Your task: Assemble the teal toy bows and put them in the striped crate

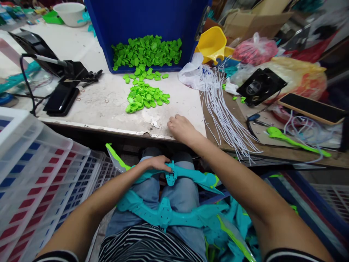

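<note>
My left hand [160, 163] is closed around the middle of a teal plastic toy bow [191, 174] with a lime-green tip, held across my knees. A second teal toy bow [147, 210] lies across my thighs, closer to my body. My right hand [183, 130] rests at the table's front edge with its fingers curled in. Whatever those fingers hold, if anything, is hidden. Beyond that hand, a small pile of flat green plastic pieces [147, 95] lies on the table. More of these pieces [147, 51] spill from a tipped blue bin [136, 18].
White cords [220, 109] hang over the table edge at the right, near a phone [312, 108] and a green stick-like part [298, 141]. A phone stand [54, 60] is on the left. White plastic crates [40, 174] stand at my left; more teal parts [234, 218] lie at my right.
</note>
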`<act>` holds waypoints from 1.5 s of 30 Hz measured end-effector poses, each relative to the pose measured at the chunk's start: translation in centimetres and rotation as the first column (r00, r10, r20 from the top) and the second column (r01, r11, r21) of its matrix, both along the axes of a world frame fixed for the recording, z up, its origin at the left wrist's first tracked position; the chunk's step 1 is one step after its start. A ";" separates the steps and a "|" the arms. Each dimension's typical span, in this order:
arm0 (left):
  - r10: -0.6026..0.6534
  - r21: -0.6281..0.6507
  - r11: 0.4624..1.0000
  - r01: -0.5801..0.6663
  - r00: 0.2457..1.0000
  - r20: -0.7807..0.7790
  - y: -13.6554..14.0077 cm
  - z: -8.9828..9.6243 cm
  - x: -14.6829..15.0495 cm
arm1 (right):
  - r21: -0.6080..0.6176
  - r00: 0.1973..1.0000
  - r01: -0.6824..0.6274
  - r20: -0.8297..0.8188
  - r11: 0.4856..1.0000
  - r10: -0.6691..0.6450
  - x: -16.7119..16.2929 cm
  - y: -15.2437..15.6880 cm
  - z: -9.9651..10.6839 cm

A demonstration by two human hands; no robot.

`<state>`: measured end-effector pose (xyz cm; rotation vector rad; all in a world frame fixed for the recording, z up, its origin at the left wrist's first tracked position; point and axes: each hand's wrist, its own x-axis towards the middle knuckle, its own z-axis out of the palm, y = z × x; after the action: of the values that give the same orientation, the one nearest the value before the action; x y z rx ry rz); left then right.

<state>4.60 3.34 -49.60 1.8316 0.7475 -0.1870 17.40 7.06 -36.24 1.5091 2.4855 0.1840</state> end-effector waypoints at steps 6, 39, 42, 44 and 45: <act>0.020 -0.013 1.000 -0.020 1.000 0.007 -0.1 0.3 -0.2 | -0.087 0.936 0.206 -0.273 0.975 -0.222 1.8 0.3 -0.3; 0.063 -0.191 0.980 -0.048 0.995 0.072 0.7 -0.3 -0.9 | 0.070 0.639 -0.063 -0.763 0.996 0.094 4.5 -14.8 -9.3; 0.080 -0.234 0.971 -0.057 0.992 0.093 0.6 -0.8 -0.8 | 0.117 0.655 -0.022 -0.749 0.993 0.102 4.3 -16.8 -12.6; 0.093 -0.226 0.972 -0.066 0.990 0.108 0.6 -1.2 -0.7 | 0.134 0.660 0.002 -0.744 0.991 0.099 4.2 -16.9 -13.7; 0.098 -0.214 0.974 -0.071 0.988 0.116 0.6 -1.4 -0.7 | 0.141 0.660 0.007 -0.744 0.990 0.101 4.1 -16.8 -14.0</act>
<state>3.91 3.97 -50.98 1.5931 0.6892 -0.0903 21.49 -9.72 -50.25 1.8523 3.1943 -0.3704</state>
